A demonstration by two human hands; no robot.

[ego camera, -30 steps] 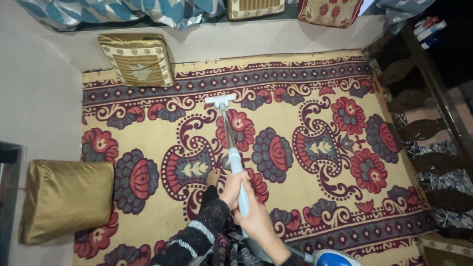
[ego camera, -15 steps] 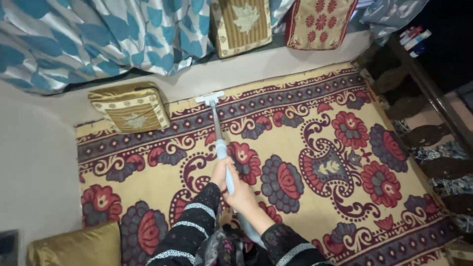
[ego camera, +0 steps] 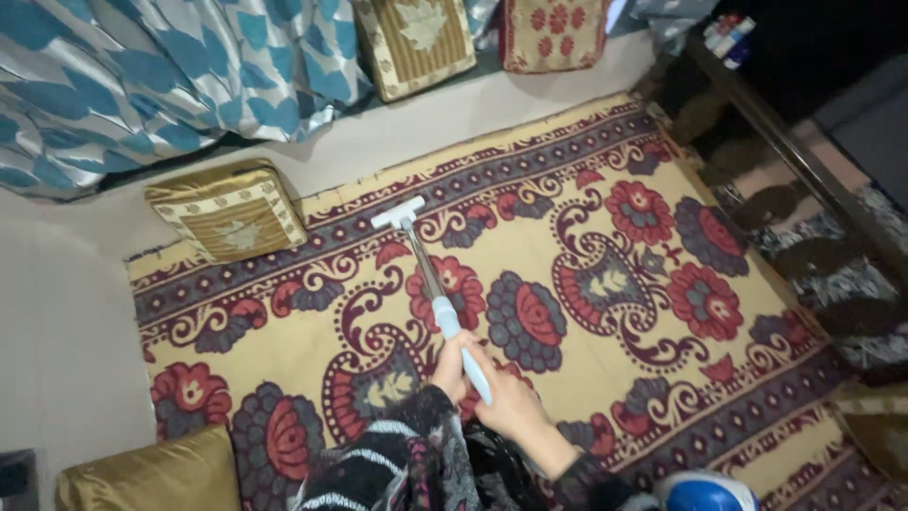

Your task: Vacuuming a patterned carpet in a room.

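Together, both hands (ego camera: 492,383) gripping vacuum wand (ego camera: 445,308), outstretched

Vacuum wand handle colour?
Light blue handle on a metal tube, white floor head; head view.

A home's sitting room: patterned rug (ego camera: 567,284), floor cushions (ego camera: 227,210), curtains (ego camera: 180,66).

Upper right of frame: small cluster of box-like packages (ego camera: 729,38), white, red and blue, lying on a dark shelf (ego camera: 757,95). Blurred; shapes unclear. No signs or screens seen.
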